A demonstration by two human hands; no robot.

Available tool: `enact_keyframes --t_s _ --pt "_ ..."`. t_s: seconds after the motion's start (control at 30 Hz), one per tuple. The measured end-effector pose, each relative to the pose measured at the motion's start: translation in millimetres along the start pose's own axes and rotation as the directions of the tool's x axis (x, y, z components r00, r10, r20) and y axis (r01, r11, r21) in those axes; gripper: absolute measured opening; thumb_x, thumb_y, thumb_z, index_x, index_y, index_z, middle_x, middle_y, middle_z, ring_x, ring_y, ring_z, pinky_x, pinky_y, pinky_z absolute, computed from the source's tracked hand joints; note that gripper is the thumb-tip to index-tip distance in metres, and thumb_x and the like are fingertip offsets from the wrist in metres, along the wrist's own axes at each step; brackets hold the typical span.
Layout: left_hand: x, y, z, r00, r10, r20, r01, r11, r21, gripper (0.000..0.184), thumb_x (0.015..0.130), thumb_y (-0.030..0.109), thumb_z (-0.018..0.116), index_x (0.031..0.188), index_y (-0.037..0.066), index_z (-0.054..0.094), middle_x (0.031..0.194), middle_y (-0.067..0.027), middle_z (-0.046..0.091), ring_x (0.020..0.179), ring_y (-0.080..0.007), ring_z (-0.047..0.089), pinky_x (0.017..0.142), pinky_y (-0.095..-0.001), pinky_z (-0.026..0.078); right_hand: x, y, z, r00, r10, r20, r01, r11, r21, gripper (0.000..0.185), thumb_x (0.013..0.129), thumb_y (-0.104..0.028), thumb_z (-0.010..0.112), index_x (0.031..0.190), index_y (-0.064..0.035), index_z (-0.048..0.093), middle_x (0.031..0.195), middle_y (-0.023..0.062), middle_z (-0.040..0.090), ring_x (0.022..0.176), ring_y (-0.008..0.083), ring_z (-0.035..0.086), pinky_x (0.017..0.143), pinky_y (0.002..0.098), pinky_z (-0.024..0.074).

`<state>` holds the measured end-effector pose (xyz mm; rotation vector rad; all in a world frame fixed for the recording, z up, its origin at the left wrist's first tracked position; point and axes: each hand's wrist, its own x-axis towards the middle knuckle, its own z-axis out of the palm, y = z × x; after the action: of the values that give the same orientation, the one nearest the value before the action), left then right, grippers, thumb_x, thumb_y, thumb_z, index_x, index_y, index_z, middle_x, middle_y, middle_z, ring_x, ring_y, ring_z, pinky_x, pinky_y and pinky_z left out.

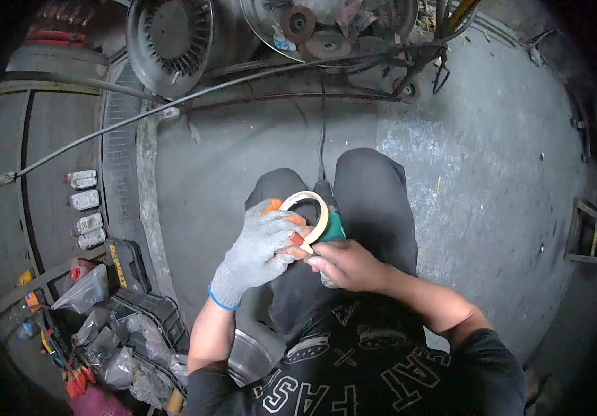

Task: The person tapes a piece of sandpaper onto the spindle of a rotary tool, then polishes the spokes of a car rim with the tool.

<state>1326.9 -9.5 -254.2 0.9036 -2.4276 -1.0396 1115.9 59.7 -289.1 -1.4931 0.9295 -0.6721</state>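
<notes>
My left hand [255,244], in a grey glove with orange fingertips, is closed around a roll of masking tape [323,216] above my lap. Bare and closed, my right hand [348,265] pinches at the loose end of the tape by the roll's lower edge. A small red-orange piece [296,238] shows beside the left fingers; I cannot tell whether it is part of the glove. Under the roll, between my thighs, rests a green and black power tool [335,227], partly hidden by both hands. Its black cord [323,132] runs away across the floor.
Ahead stand a round finned metal part [171,31] and a metal basin [264,17] with worn discs, behind a long metal bar [125,123]. Several bottles [85,200], a black tool case [126,265] and plastic bags [135,340] lie left. A frame [585,232] stands far right.
</notes>
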Motion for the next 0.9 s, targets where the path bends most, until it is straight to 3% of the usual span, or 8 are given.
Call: enact_keyframes --t_s 0.13,0.23,0.37,0.5,0.63,0.7,0.77,0.9 --pt "23 -19 1 0.999 0.041 -0.009 -0.027 0.794 0.607 0.030 0.073 0.026 0.073 0.101 0.015 0.069 0.094 -0.0036 0.065 0.101 -0.0218 0.061 0.101 -0.0561 0.038 -1 3 2 0.997 0.002 0.078 -0.005 0.999 0.036 0.026 0.096 -0.024 0.056 0.082 -0.0030 0.048 0.071 0.0201 0.055 0.066 0.0397 0.056 0.060 0.0468 0.0422" --pt "55 -15 -22 0.963 0.203 -0.176 -0.049 0.777 0.627 0.031 0.070 0.021 0.076 0.099 0.014 0.066 0.096 -0.0045 0.064 0.104 -0.0240 0.060 0.099 -0.0588 0.038 -10 -8 1 0.989 0.150 -0.009 -0.149 0.985 0.091 0.022 0.097 -0.023 0.055 0.092 -0.0019 0.054 0.076 0.0184 0.061 0.072 0.0376 0.060 0.065 0.0447 0.0450" --pt "144 -31 -65 0.857 0.368 -0.360 -0.125 0.827 0.549 0.035 0.073 0.020 0.078 0.104 0.009 0.067 0.106 -0.0108 0.067 0.103 -0.0303 0.062 0.093 -0.0475 0.046 -10 -15 10 0.968 0.024 -0.250 0.018 0.986 0.163 0.022 0.096 -0.018 0.058 0.108 -0.0001 0.060 0.086 0.0130 0.067 0.078 0.0278 0.067 0.072 0.0358 0.0501" --pt "262 -98 -63 0.746 -0.239 -0.622 0.294 0.956 -0.013 0.036 0.078 0.027 0.074 0.106 0.005 0.069 0.096 -0.0130 0.070 0.090 -0.0309 0.068 0.079 -0.0358 0.053 -18 -25 17 0.936 0.122 -0.330 -0.037 0.967 0.253 0.017 0.092 -0.015 0.064 0.100 0.0010 0.064 0.087 0.0157 0.066 0.078 0.0278 0.067 0.069 0.0347 0.0505" --pt "319 -144 -67 0.763 0.082 -0.641 0.315 0.818 0.481 0.031 0.086 0.030 0.066 0.108 0.008 0.067 0.102 -0.0147 0.067 0.096 -0.0345 0.064 0.085 -0.0420 0.049 -34 -14 30 0.950 0.062 -0.305 0.008 0.975 0.223 0.018 0.094 -0.016 0.061 0.103 -0.0004 0.062 0.077 0.0145 0.061 0.069 0.0278 0.064 0.063 0.0365 0.0484" --pt "327 -151 -70 0.780 0.022 -0.625 0.103 0.981 0.163 0.034 0.089 0.027 0.062 0.117 0.008 0.064 0.111 -0.0149 0.064 0.105 -0.0305 0.061 0.089 -0.0396 0.048 -38 -29 40 0.942 0.088 -0.324 -0.010 0.972 0.235 0.019 0.096 -0.018 0.059 0.104 -0.0011 0.061 0.073 0.0133 0.058 0.066 0.0271 0.061 0.061 0.0369 0.0471" --pt "306 -98 -97 0.817 -0.429 -0.384 0.262 0.871 -0.415 0.036 0.091 0.027 0.060 0.120 0.004 0.062 0.115 -0.0149 0.063 0.113 -0.0263 0.057 0.096 -0.0368 0.044 -41 -60 44 0.917 0.162 -0.365 -0.037 0.944 0.327 0.019 0.098 -0.020 0.058 0.101 -0.0020 0.062 0.070 0.0086 0.057 0.062 0.0196 0.058 0.059 0.0323 0.0455" --pt "235 -51 -138 0.702 -0.499 -0.508 0.082 0.765 -0.639 0.047 0.089 0.030 0.063 0.126 0.001 0.057 0.121 -0.0122 0.059 0.111 -0.0197 0.055 0.094 -0.0345 0.043 -49 -134 22 0.871 0.412 -0.268 -0.223 0.818 0.531 0.020 0.100 -0.020 0.055 0.096 -0.0016 0.063 0.070 -0.0034 0.051 0.063 0.0054 0.047 0.059 0.0234 0.0434"
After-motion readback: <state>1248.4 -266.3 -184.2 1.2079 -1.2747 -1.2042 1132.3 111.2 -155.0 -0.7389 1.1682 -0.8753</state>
